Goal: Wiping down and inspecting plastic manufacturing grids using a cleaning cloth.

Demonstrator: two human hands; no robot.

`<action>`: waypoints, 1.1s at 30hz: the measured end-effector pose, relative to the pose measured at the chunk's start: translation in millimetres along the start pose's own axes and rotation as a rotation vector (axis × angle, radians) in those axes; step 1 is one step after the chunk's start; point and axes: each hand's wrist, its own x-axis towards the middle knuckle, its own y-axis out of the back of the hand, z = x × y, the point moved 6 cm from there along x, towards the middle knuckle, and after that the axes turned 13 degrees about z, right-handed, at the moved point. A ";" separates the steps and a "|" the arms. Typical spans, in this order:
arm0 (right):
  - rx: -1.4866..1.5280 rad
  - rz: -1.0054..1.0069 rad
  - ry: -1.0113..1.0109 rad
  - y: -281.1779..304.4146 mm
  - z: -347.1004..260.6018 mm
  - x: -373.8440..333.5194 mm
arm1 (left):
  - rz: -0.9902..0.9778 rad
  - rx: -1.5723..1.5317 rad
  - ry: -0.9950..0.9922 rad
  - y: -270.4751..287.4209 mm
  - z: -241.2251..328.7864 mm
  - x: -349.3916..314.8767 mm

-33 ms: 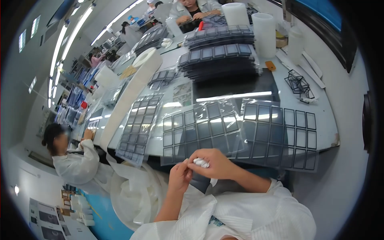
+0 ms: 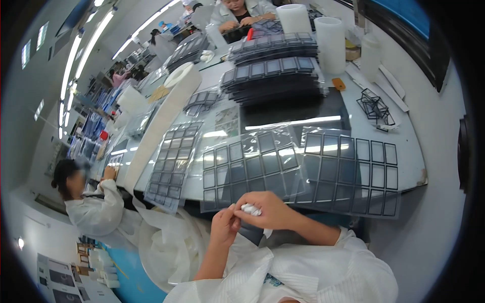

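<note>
In front of my body, at the near table edge, my two hands meet at the fingertips. My right hand (image 2: 275, 209) is closed round a crumpled white wad (image 2: 250, 209), and a white tail hangs below that hand. My left hand (image 2: 225, 225) is closed in a pinch against my right fingertips; what it pinches, if anything, is hidden. Just beyond them lies a clear-film sheet of black rectangular frames (image 2: 246, 171). A second such sheet (image 2: 348, 174) lies to the right and a narrower one (image 2: 174, 161) to the left.
Stacked frame sheets (image 2: 273, 81) stand at the back beside white rolls (image 2: 331, 45). Loose black frames (image 2: 376, 108) lie at right. A white strip (image 2: 151, 146) runs off the table toward a white bin (image 2: 146, 257) at lower left. Co-workers sit at left (image 2: 93, 202) and opposite (image 2: 237, 12).
My hands are slightly lower in the picture, in the same closed pose round the white wad. The whole view has shifted a little; the sheets on the table lie as before.
</note>
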 end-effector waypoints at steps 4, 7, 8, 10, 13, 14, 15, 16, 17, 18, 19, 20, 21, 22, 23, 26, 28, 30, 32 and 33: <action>0.000 -0.021 -0.068 1.0 3.0 0.4 | 0.076 -0.010 0.063 3.4 -3.6 -3.7; -0.006 -0.004 -0.022 -1.8 -0.3 -4.5 | 0.099 -0.006 0.073 5.0 -4.4 -7.4; -0.003 -0.033 -0.060 -3.9 3.4 -3.6 | 0.069 0.007 0.012 5.3 -1.9 -7.8; -0.153 0.004 0.087 -4.4 4.0 -0.3 | 0.109 0.031 0.035 1.2 3.3 -6.6; -0.365 0.066 0.259 -11.7 1.5 -4.6 | 0.028 0.065 0.039 1.1 3.7 -0.8; -0.423 0.061 0.310 -16.6 3.7 -9.2 | 0.026 0.104 0.005 -0.6 6.5 -2.2; -0.417 0.081 0.398 -19.7 1.0 -11.4 | -0.019 0.070 0.028 -0.9 6.2 -0.8; -0.422 0.070 0.371 -21.3 4.6 -14.7 | -0.013 0.062 0.055 -1.5 5.2 1.3; -0.433 0.035 0.360 -24.3 4.5 -22.8 | -0.011 0.067 0.032 -2.9 6.0 1.0; -0.447 0.003 0.351 -26.6 5.2 -29.1 | -0.014 0.073 0.009 -3.5 7.9 1.5; -0.486 -0.032 0.347 -28.3 7.3 -33.2 | -0.038 0.050 0.041 -4.2 8.1 3.3; -0.503 -0.035 0.326 -28.4 7.7 -37.7 | -0.047 0.043 0.065 -2.4 5.9 3.7; -0.522 -0.052 0.253 -28.3 10.4 -41.5 | -0.077 0.056 0.046 -2.1 5.2 4.1; -0.540 -0.066 0.180 -27.6 12.5 -44.5 | -0.108 0.070 0.026 -2.5 4.8 4.7; -0.554 -0.061 0.159 -26.1 8.1 -44.3 | -0.119 0.070 0.048 -2.3 3.5 5.2; -0.515 -0.030 -0.010 -18.8 -3.4 -34.5 | -0.165 0.073 0.045 -1.6 2.8 4.2; -0.514 0.000 0.051 -15.4 -9.4 -27.7 | -0.218 0.071 -0.015 -2.2 4.6 2.4; -0.556 0.023 0.053 -18.8 -13.1 -17.9 | -0.232 0.071 -0.003 -4.7 7.6 1.3; -0.609 0.121 0.043 -21.7 -15.9 -7.4 | -0.245 0.069 0.005 -2.7 7.5 2.6; -0.536 0.188 0.073 -24.6 -13.3 -3.8 | -0.281 0.087 -0.006 -1.5 7.0 4.1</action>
